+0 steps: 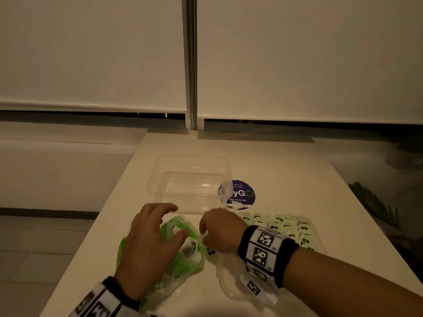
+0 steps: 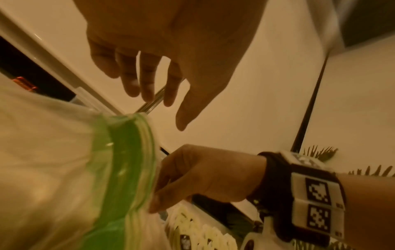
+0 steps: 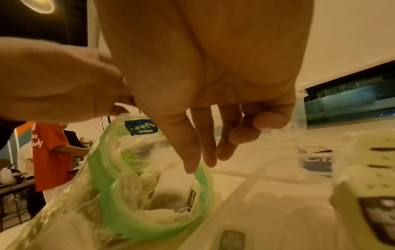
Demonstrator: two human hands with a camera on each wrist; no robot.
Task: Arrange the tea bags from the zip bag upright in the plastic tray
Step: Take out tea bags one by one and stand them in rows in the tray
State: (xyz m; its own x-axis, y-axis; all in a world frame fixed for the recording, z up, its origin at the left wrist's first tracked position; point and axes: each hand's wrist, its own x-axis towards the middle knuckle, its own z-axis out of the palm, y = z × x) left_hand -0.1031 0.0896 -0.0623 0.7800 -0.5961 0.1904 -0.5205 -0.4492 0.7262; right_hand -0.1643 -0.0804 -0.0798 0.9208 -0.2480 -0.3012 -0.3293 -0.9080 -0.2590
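On the desk (image 1: 286, 170), just nearer than the empty plastic tray (image 1: 190, 181), lies the zip bag (image 1: 180, 248), its green-rimmed mouth open and tea bags (image 3: 149, 179) visible inside. The left hand (image 1: 151, 241) hovers over the bag with fingers spread, holding nothing. The right hand (image 1: 220, 232), fingers loosely curled, reaches at the bag's mouth; whether it pinches anything cannot be told. Right of the bag lie sachets (image 1: 290, 227). No tea bag stands in the tray; arranging has evidently not yet begun.
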